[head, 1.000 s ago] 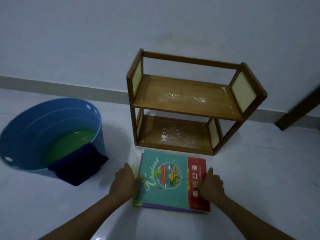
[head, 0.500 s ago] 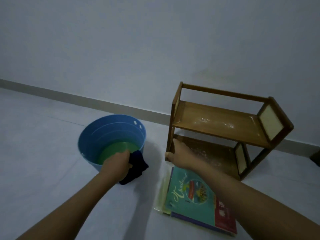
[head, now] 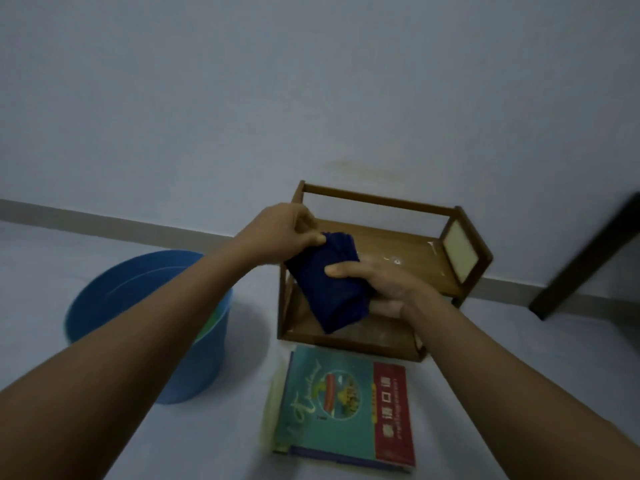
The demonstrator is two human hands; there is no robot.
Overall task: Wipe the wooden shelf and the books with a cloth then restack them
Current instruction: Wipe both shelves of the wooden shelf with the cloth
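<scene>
A small two-tier wooden shelf [head: 408,244] stands on the floor against the wall, with pale dust marks on its upper board. Both hands hold a dark blue cloth [head: 329,285] in the air in front of the shelf's left end. My left hand [head: 284,233] pinches the cloth's top edge. My right hand [head: 384,282] grips its lower right side, thumb on top. A stack of books [head: 346,410] lies flat on the floor in front of the shelf, a teal and red cover on top.
A blue plastic basin [head: 145,327] with greenish water stands on the floor left of the shelf, partly hidden by my left forearm. A dark slanted board or door edge [head: 588,258] runs at the right. The floor is pale and smooth.
My left hand lifted the cloth from the basin's rim and carried it right, over to the shelf. My right hand left the shelf's lower corner and took hold of the cloth.
</scene>
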